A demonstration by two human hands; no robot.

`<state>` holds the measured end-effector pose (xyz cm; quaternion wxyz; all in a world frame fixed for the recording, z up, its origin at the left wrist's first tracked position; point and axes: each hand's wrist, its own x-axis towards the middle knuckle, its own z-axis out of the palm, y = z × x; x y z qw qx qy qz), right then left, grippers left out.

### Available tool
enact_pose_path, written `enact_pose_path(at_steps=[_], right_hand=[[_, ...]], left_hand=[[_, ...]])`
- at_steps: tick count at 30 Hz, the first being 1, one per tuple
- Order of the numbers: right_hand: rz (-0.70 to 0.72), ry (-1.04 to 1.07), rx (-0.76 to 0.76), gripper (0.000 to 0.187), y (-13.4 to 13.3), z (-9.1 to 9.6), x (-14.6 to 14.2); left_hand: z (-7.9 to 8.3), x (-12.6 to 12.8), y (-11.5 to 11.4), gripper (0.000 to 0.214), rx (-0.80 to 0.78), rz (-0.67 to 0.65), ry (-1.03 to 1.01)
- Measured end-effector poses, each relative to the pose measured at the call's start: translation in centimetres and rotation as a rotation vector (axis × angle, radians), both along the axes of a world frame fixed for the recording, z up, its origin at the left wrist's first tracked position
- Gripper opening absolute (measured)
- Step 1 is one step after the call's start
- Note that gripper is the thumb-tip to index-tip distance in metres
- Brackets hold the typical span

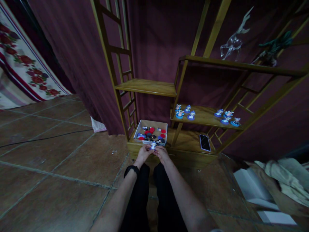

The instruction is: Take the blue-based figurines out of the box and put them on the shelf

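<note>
Between my two hands, just in front of the box, is a small white-and-purple figurine, held upright. The fingers of my left hand pinch it from the left, and those of my right hand close on it from the right. Right behind stands an open white cardboard box on the low wooden cabinet. Several more figurines and red round pieces lie jumbled in it.
On the right, a wooden shelf bears two groups of similar figurines. Below it lies a phone. Higher up stands a clear deer figure beside a dark green ornament. White cardboard pieces and cloth lie on the floor at right.
</note>
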<state>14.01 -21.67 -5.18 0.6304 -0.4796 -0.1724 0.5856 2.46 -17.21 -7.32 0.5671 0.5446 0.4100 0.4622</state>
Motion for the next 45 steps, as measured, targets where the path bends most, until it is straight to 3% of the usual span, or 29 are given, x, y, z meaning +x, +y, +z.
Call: enact_pose_path(at_steps=[12, 31, 45], right_hand=[[-0.003, -0.006, -0.01, 0.021, 0.2, -0.15, 0.03], [0.003, -0.077, -0.025, 0.015, 0.35, -0.32, -0.13], [0.007, -0.076, -0.018, 0.019, 0.23, -0.34, -0.02]], left_hand=[[0.28, -0.01, -0.14, 0.031, -0.043, -0.026, -0.025], [0.12, -0.11, -0.15, 0.033, -0.037, 0.054, 0.042], [0.34, -0.05, -0.12, 0.038, -0.047, -0.002, 0.008]])
